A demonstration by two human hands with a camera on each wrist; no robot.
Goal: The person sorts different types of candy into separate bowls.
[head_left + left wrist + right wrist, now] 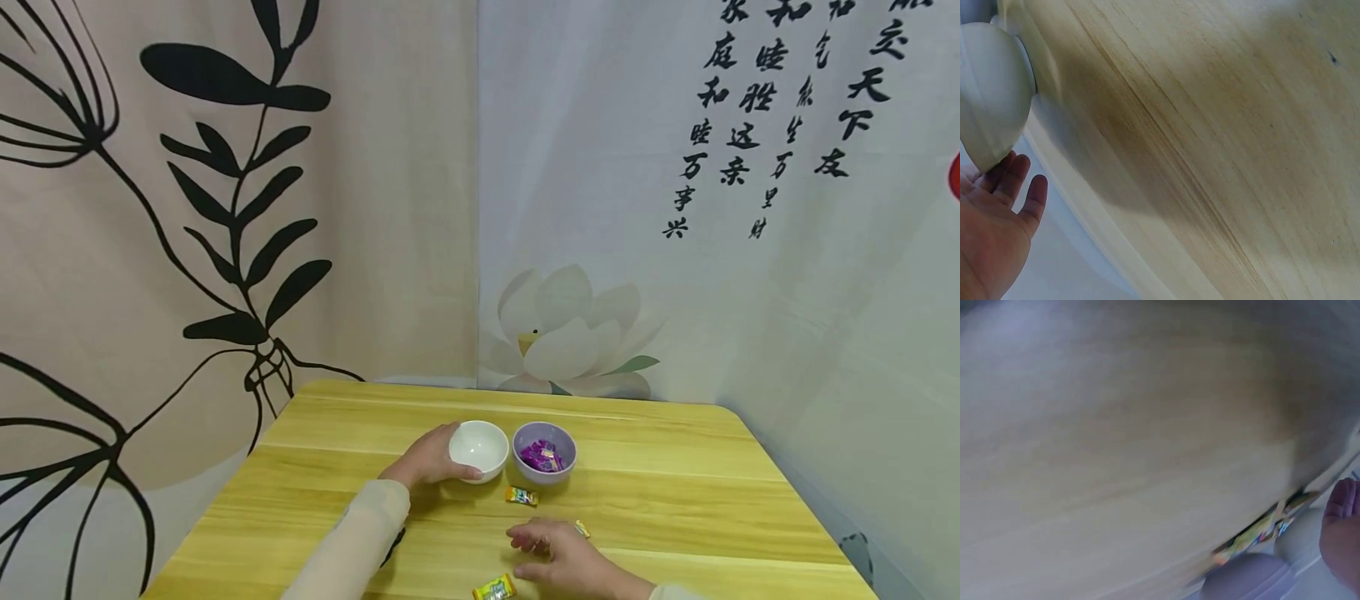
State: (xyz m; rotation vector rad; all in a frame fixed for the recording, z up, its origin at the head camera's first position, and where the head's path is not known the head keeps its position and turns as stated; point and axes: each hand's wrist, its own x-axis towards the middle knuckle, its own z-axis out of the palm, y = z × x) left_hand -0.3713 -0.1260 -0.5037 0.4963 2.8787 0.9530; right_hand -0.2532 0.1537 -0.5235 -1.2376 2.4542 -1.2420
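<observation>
A white bowl (480,450) stands on the table, gripped at its left side by my left hand (431,458), the thumb along the near rim. In the left wrist view, the fingers of the left hand (997,219) meet the edge of the white bowl (997,87). My right hand (562,558) hovers low over the near part of the table, fingers loosely bent and nothing in them. Close to its thumb lies a yellow wrapped candy (494,588). Another small candy (582,529) shows just behind the hand, partly hidden by it.
Beside the white bowl sits a purple bowl (544,477) with purple-wrapped candies (542,456) in it. A yellow and dark candy (522,496) lies in front of the bowls. The wooden table (675,483) backs onto printed curtains (405,208). Something dark shows beside the left sleeve (356,533).
</observation>
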